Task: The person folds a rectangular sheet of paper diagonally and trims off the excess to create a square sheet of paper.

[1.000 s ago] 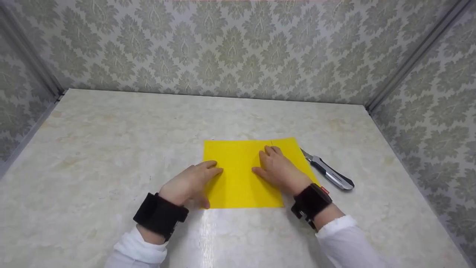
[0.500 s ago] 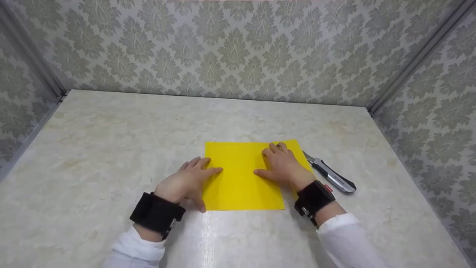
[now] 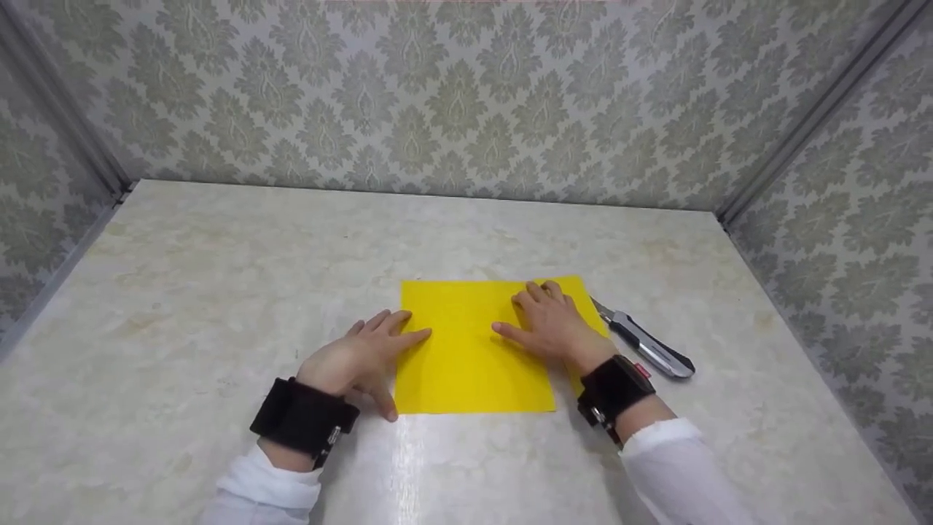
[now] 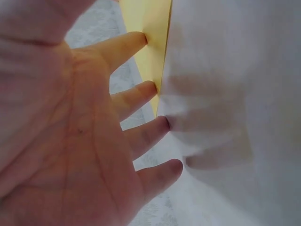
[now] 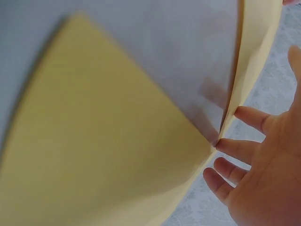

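Note:
On the table lies a yellow paper sheet [image 3: 466, 350], with a narrower yellow paper piece [image 3: 587, 299] slanting along its right side. A wedge of table shows between the two pieces towards the near side. My left hand [image 3: 357, 364] rests at the sheet's left edge, its fingers spread. In the left wrist view, the fingertips [image 4: 151, 87] touch the paper edge and the table beside it. My right hand [image 3: 555, 328] lies over the top right part of the paper, thumb on the sheet. In the right wrist view, the fingertips [image 5: 220, 145] touch where the two pieces meet.
A utility knife [image 3: 649, 346] with a silver and black handle lies just right of the paper, its blade towards the narrow piece. The pale marbled table [image 3: 219, 292] is bounded by a patterned wall [image 3: 452, 95] behind and panels at the sides.
My left hand has shifted slightly left, with its fingers spread wider. My right hand's fingers have moved a little right, onto the narrow piece, and the wedge beside it shows more.

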The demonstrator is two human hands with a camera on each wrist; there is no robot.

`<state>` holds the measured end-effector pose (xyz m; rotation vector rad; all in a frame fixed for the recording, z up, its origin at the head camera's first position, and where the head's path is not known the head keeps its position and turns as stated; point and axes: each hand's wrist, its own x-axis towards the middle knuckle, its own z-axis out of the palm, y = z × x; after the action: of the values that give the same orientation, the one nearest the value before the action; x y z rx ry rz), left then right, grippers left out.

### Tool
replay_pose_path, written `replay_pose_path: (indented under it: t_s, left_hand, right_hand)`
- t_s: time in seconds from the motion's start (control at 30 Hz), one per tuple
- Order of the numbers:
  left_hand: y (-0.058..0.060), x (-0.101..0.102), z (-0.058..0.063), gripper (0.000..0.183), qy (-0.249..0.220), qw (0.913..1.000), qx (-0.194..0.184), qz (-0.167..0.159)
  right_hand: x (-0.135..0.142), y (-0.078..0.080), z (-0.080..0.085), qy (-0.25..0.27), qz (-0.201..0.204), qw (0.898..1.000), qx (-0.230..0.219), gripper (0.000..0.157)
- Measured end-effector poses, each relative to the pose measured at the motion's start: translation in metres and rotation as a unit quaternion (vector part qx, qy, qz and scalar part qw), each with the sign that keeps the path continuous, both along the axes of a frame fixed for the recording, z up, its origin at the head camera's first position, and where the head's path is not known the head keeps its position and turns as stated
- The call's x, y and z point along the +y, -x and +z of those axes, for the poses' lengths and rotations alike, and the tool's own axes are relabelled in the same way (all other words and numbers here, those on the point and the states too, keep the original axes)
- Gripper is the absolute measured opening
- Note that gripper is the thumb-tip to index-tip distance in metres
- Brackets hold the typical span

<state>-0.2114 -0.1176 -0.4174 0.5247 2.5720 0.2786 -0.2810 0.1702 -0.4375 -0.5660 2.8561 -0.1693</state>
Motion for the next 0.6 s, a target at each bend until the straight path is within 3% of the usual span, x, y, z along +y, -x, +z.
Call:
replay_pose_path:
  t_s: [0.4,0.6]
  left_hand:
    - [0.007,-0.004,-0.006,0.12,-0.002,1.0,-0.004,-0.003]
    - [0.004,-0.008,-0.001,0.121,-0.012,0.9999,0.001,0.005]
  right_hand:
    - [-0.004,0.006,-0.007,-0.003,-0.032,0.999,-0.029,0.078]
    - [-0.011,-0.003,0.003,-0.004,-0.031,0.999,-0.015,0.08]
